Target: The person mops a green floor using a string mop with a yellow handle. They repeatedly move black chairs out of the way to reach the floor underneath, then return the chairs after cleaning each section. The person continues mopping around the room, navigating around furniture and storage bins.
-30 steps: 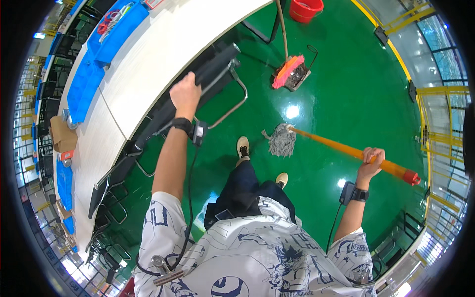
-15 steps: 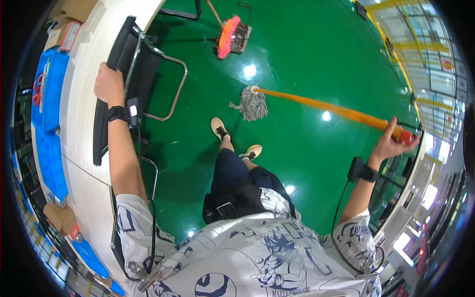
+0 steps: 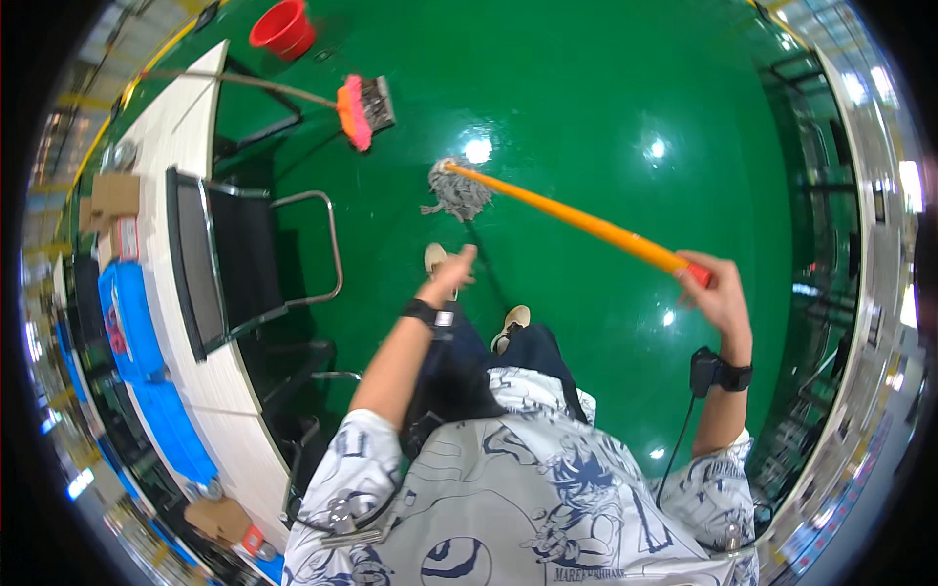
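My right hand [image 3: 721, 295] is closed around the red end of a mop's orange handle [image 3: 586, 223], out to the right. From there the handle slants away to the left, down to the grey string mop head [image 3: 459, 191], which rests on the green floor ahead of my feet. My left hand [image 3: 451, 274] hangs in the air in front of my body, above my left shoe. It is slightly blurred, with fingers stretched out and nothing in them. A black mesh chair [image 3: 227, 259] with chrome arms stands to its left, apart from it.
A long pale table [image 3: 168, 230] runs along my left, with blue bins [image 3: 137, 322] and cardboard boxes [image 3: 115, 195] on it. Farther ahead are a pink and orange broom [image 3: 354, 112], a dustpan [image 3: 379, 102] and a red bucket [image 3: 283, 29]. Another workbench edge [image 3: 860, 146] lies at right.
My left hand has let go of the chair's backrest and swung inward. My right hand still holds the mop, with its handle now closer to my body. The view has turned, bringing the bucket in.
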### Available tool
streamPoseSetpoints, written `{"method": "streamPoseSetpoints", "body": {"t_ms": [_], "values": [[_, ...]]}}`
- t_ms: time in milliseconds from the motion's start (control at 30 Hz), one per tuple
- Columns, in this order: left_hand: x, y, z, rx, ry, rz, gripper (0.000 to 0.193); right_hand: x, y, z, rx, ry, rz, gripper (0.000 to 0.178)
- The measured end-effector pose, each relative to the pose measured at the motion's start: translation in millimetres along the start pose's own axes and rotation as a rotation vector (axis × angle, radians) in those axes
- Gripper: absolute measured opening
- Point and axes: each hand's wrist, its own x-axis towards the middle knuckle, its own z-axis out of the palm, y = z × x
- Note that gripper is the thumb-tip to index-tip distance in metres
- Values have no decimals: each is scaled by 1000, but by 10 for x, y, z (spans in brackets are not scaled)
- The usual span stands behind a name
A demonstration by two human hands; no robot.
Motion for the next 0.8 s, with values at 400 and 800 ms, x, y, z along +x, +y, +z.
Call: {"method": "streamPoseSetpoints", "body": {"t_ms": [400, 800], "values": [[775, -825, 1456, -647, -47, -407, 31, -1208, 1217, 2351, 450, -402, 794, 32], [1981, 603, 340, -387, -95, -91, 25, 151, 986, 3561, 1783, -289, 610, 20]]}}
